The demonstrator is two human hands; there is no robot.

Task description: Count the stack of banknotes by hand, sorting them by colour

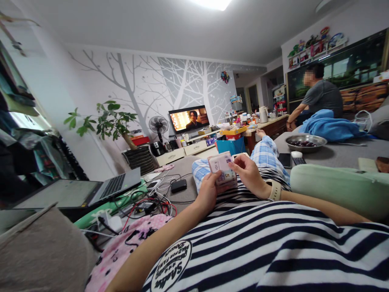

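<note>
Above my lap is a small stack of banknotes (223,164), the top one pale purple with a "5" on it. My left hand (209,188) grips the stack from its lower left side, thumb lying across the top note. At the right edge, my right hand (249,173) pinches the notes with thumb and forefinger; how many notes are in that pinch I cannot tell. A light watch (275,190) is on my right wrist. Beneath the notes are my striped shirt (273,239) and blue checked trousers (264,152).
On the left lie an open laptop (114,186), tangled cables (158,205) and a black box (178,186). To the right are a metal bowl (305,144) of dark fruit, a phone (285,160), a remote (299,161) and a green cushion (331,190). Another person (322,95) sits farther back.
</note>
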